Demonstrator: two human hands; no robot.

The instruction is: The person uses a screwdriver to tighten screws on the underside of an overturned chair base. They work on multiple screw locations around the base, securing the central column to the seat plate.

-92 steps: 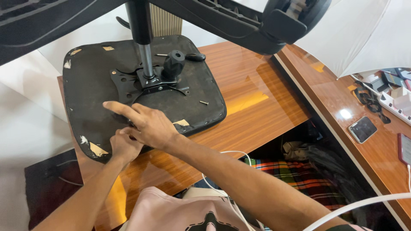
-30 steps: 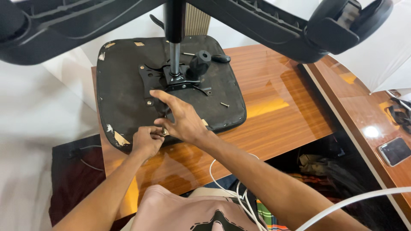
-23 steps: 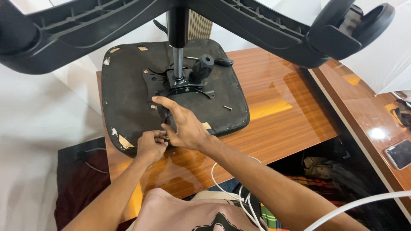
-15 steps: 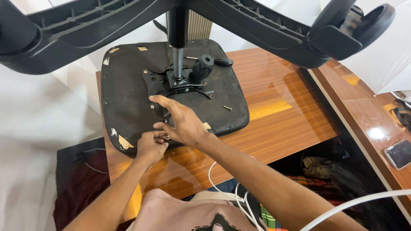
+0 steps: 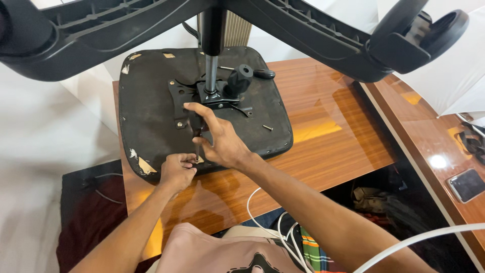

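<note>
One upturned office-chair seat (image 5: 151, 106), black underneath, lies on the wooden table (image 5: 328, 136), with its metal column (image 5: 211, 71) rising to the wheeled base (image 5: 303, 30) overhead. Near the seat's front edge, the left hand (image 5: 178, 169) pinches a thin upright tool (image 5: 197, 149), too small to tell what kind. The right hand (image 5: 220, 139) hovers just above it, grip released, fingers spread toward the mounting plate (image 5: 184, 98). A loose screw (image 5: 268, 127) lies on the seat; a phone (image 5: 467, 184) rests well apart.
</note>
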